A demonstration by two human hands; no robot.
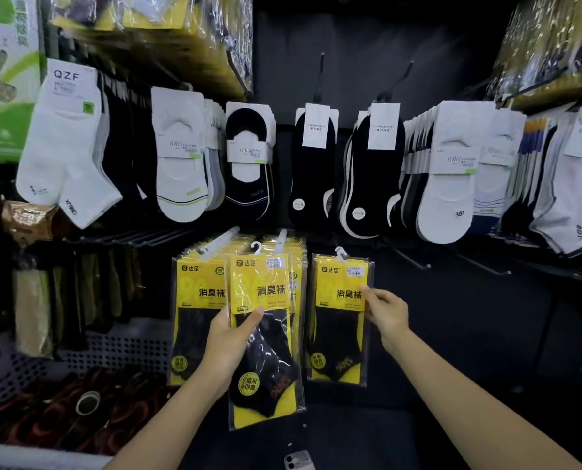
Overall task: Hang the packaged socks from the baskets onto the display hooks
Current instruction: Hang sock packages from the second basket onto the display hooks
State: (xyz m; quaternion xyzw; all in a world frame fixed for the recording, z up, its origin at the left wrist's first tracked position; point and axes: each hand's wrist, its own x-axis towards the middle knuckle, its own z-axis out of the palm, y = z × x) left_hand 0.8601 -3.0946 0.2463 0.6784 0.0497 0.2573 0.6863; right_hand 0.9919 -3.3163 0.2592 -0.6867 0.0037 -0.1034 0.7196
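1. Head view: two hands are in sight, and the yellow sock packs fall into four lots. These are a thick stack (191,300) on the left display hook (220,240), a second stack (298,266) behind the middle, one held pack (269,290), and one single pack (338,320) at the right.
2. Above them runs a row of unboxed socks on card headers, white and black. Two bare hook arms (320,72) stick out of the dark back panel over the black pairs.
3. At lower left is one perforated basket (120,347) with dark red goods inside.
4. Each yellow card reads "达足" at the top and "消臭袜" in large black characters. The white sock (69,147) at far left carries "QZF". The print on the green box (4,79) beside it is too blurred to read.
5. The left hand (230,337) grips the held pack in front of the second stack. Its thumb (254,317) lies across the front at the card's lower edge, with the other fingers hidden behind. Whether the pack's white hanger (256,247) is on a hook cannot be told.
6. The right hand (387,315) pinches the right edge of the single pack between thumb and fingertips. That pack hangs by its own white hanger at the right.
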